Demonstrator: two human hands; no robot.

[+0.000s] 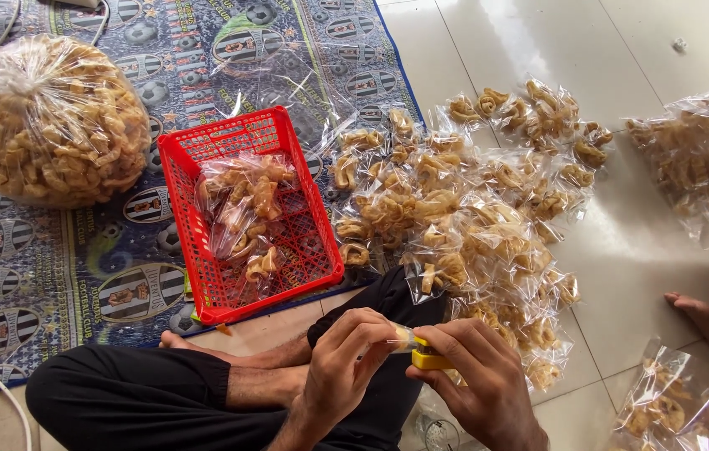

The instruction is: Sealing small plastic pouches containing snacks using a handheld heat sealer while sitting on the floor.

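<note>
We see a white tiled floor (622,259) carrying a patterned mat (53,276), a heap of small snack packets (471,209), and a red basket (250,213) on the mat beside a big bag (49,121).

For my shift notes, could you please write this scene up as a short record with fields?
setting: person sitting cross-legged on a tiled floor, beside a patterned mat
left hand: pinching the top of a small clear bag
right hand: holding a yellow stapler at the bag's top
basket: red plastic basket on the mat, a few small snack packets inside
pile: many filled small packets heaped on the floor
bulk bag: large clear bag of fried snacks on the mat
other person: a bare foot at the right edge
</note>
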